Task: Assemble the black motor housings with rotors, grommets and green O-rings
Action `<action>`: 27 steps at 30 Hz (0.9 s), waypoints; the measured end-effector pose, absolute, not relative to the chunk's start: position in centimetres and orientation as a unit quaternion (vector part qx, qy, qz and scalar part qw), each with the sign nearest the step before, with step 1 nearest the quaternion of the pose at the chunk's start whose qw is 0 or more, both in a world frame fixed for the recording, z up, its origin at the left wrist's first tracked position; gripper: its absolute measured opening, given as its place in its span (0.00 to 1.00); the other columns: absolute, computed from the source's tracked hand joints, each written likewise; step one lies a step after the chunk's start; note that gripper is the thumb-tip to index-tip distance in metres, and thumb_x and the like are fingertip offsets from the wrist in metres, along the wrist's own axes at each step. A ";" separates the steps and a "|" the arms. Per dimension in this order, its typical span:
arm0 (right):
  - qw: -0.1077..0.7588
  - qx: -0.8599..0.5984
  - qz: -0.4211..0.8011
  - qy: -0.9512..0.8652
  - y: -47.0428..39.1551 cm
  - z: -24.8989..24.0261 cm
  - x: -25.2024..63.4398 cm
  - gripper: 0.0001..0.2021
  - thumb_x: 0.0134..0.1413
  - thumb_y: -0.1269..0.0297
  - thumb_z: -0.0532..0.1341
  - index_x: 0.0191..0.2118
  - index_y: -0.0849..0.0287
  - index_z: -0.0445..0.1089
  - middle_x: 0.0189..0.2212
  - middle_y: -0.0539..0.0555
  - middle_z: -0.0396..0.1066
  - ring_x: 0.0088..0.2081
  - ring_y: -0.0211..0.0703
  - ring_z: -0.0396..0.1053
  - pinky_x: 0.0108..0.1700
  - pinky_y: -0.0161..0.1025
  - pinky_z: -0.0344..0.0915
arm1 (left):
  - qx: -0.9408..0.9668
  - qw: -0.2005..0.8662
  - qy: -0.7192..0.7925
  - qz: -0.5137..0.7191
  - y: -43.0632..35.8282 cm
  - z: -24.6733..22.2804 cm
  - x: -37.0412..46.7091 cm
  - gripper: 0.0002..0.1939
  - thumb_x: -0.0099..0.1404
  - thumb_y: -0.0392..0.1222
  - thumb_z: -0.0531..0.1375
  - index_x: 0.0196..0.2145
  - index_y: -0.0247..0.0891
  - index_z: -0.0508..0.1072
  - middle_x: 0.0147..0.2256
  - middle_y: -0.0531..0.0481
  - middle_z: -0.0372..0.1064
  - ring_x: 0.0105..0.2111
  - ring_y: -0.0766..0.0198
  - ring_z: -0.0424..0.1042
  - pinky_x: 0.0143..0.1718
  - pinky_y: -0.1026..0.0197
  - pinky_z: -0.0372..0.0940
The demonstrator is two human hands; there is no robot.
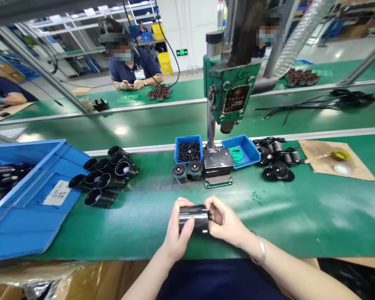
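Observation:
A glossy black cylindrical housing (197, 219) lies sideways above the green bench, close to its near edge. My left hand (178, 233) is wrapped round its left part, thumb across the front. At the right end, my right hand (222, 218) has its fingers curled on a small black part (209, 215), mostly hidden by the fingers. Beyond the hands stands a press (229, 91) with a black block (218, 162) below its ram. Two round black assemblies with green rings (186, 170) stand left of that block.
Black open cylinders (104, 181) and a large blue bin (54, 204) are on the left. Behind are a blue tray of black rings (188, 151) and a blue tray with green rings (245, 151). Black capped parts (276, 160) and cardboard with yellow grease (340, 156) lie right. A co-worker (133, 68) sits opposite.

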State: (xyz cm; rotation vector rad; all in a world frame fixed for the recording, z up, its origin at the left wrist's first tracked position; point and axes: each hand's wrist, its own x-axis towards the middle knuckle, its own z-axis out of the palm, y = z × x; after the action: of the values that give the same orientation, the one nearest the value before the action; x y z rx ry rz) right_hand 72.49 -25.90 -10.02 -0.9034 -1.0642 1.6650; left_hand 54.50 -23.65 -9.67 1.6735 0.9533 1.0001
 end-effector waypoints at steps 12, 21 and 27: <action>0.167 -0.419 0.129 -0.883 -22.7 -1.2 76.8 0.11 0.49 0.74 0.57 0.41 0.60 0.62 0.39 0.54 0.60 0.33 0.37 0.59 0.35 0.35 0.59 | 0.747 0.450 0.350 0.342 -20.8 -11.8 56.7 0.33 0.56 0.42 0.66 0.57 0.42 0.59 0.55 0.42 0.62 0.56 0.49 0.63 0.57 0.46 0.59; -0.017 -0.385 0.128 -0.914 -20.8 -3.6 74.0 0.08 0.54 0.71 0.56 0.41 0.65 0.64 0.39 0.55 0.61 0.34 0.39 0.63 0.35 0.37 0.61 | 0.739 0.526 0.346 0.240 -20.3 -12.3 56.1 0.31 0.56 0.35 0.63 0.57 0.39 0.61 0.56 0.43 0.65 0.56 0.52 0.66 0.58 0.48 0.62; 0.104 -0.367 0.081 -0.921 -18.8 -1.0 73.4 0.20 0.61 0.54 0.56 0.52 0.62 0.65 0.49 0.61 0.62 0.45 0.46 0.64 0.46 0.43 0.65 | 0.710 0.517 0.382 0.288 -20.6 -13.2 56.4 0.37 0.52 0.44 0.70 0.57 0.42 0.63 0.54 0.46 0.68 0.54 0.50 0.69 0.55 0.48 0.67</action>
State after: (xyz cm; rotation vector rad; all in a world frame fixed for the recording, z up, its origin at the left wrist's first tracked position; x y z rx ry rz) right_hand 73.39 -18.76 -1.05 -1.0833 -2.7155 0.2402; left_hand 56.40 -20.64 -13.18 1.7052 0.9161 0.6915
